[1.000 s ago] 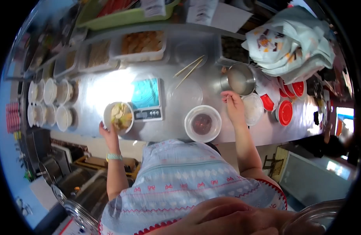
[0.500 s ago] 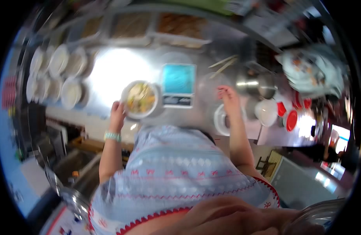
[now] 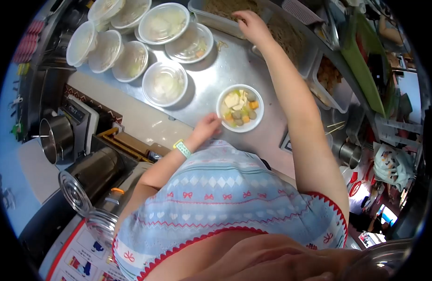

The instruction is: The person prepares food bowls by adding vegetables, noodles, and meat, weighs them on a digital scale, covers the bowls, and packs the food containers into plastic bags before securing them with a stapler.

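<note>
While lidded bowls [image 3: 165,83] stand left of the vegetable bowl [image 3: 240,108] on the tabletop [image 3: 204,89], the left hand [image 3: 209,126] curls at its rim. Beyond it, the right hand [image 3: 254,28] bends over a noodle tub [image 3: 215,19]; neither hand's grip is clear.

A metal pot [image 3: 55,140] (round, open) stands near a larger metal vessel [image 3: 96,173].

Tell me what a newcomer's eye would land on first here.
Probably the white bowl of colorful food, sitting on the steel counter beside the left hand. Then the crowd of white bowls at upper left, and the right hand over a clear tub at the top.
</note>
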### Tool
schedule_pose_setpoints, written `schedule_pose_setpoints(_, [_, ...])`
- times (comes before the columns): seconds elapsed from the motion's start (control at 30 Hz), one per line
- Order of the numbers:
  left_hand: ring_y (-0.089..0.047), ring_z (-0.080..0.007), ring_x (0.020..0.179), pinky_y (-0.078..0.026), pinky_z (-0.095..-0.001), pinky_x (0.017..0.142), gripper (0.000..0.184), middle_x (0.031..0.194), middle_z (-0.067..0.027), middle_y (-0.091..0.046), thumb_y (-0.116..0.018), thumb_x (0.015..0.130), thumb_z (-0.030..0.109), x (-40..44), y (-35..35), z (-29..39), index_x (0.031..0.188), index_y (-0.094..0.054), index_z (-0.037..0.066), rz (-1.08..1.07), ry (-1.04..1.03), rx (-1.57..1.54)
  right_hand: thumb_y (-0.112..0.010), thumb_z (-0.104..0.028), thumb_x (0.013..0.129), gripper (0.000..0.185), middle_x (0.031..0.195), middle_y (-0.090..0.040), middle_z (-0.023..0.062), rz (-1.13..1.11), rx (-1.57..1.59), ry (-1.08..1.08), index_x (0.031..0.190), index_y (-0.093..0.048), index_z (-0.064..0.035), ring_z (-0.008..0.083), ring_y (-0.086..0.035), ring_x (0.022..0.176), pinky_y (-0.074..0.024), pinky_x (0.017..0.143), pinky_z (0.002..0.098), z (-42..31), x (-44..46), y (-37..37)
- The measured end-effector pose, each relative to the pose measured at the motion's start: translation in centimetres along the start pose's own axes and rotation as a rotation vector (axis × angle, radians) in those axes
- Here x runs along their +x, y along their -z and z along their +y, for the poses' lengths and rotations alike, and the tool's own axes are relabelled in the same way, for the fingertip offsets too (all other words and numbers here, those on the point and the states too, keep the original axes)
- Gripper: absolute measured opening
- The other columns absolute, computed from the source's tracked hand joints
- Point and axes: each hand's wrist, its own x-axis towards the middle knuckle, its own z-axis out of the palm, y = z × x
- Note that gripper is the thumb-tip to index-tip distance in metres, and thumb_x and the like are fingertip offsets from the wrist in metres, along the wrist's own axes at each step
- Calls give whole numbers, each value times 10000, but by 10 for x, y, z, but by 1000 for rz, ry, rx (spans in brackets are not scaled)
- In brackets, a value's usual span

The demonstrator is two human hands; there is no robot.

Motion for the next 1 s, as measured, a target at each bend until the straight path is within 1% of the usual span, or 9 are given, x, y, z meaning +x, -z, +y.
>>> schedule_pose_setpoints(0.17, [-545,-46,876,-505,-217,749,175,986,34,-587,-506,1015,216,-1,17,9,1055,-607,79,-87,78,71,-568,-295,918,560,1500,-392,187,-412,-301,-384,1461,-431,-283,355,-456,1326,-389,1083,445,70,104,-92])
schedule_pose_setpoints(0.23, [-537,-43,874,-500,-216,744,176,981,38,-579,-497,1018,211,1,26,11,1054,-605,77,-133,77,113,-513,-328,953,561,1602,-172,168,-537,-470,-424,1484,-351,-409,394,-381,1375,-348,1119,468,64,94,-86])
schedule_pose_setpoints(0.33, [-554,-68,824,-504,-236,713,218,949,13,-587,-503,1007,220,12,32,16,1065,-621,46,-190,22,131,-483,-309,963,537,1619,-91,151,-437,-481,-522,1462,-360,-462,421,-367,1375,-360,1111,471,61,100,-84])
schedule_pose_setpoints(0.37, [-579,-97,776,-512,-257,686,260,921,-17,-603,-519,993,233,12,31,15,1077,-639,18,-190,-2,101,-479,-282,965,538,1554,-292,169,-595,-695,-326,1462,-365,-453,389,-451,1321,-405,1074,453,63,100,-78])
schedule_pose_setpoints(0.47, [-570,-102,776,-507,-266,682,250,921,-16,-589,-506,994,215,11,34,26,1066,-638,15,-201,61,70,-438,-258,979,502,1421,-481,183,-752,-653,-251,1461,-398,-396,354,-537,1239,-444,1031,434,74,113,-75])
schedule_pose_setpoints(0.7, [-555,-99,809,-508,-276,706,225,890,-6,-565,-492,987,188,16,44,43,1067,-614,17,-254,-8,185,-514,-129,933,431,1227,-616,154,-734,-471,136,1363,-530,-165,339,-619,1094,-502,929,419,49,117,-56])
schedule_pose_setpoints(0.8, [-559,-105,793,-507,-278,708,225,892,-11,-572,-495,987,187,15,45,38,1082,-612,20,-263,9,121,-593,-67,873,385,1087,-658,81,-206,-705,822,1256,-581,-105,250,-649,977,-525,821,361,65,116,-78])
schedule_pose_setpoints(0.87, [-510,-57,864,-485,-230,744,174,980,34,-541,-473,1020,179,18,45,38,1058,-600,66,-289,75,141,-763,-274,706,805,1475,-387,250,-607,-576,251,1432,-455,-110,353,-431,1335,-375,1085,391,88,141,-106])
schedule_pose_setpoints(1.0, [-514,-60,866,-483,-230,742,175,979,29,-551,-484,1016,176,19,44,36,1082,-602,64,-274,74,126,-690,-237,794,671,1489,-391,183,-958,-757,-182,1421,-475,-133,362,-451,1300,-351,1093,419,-15,161,-56])
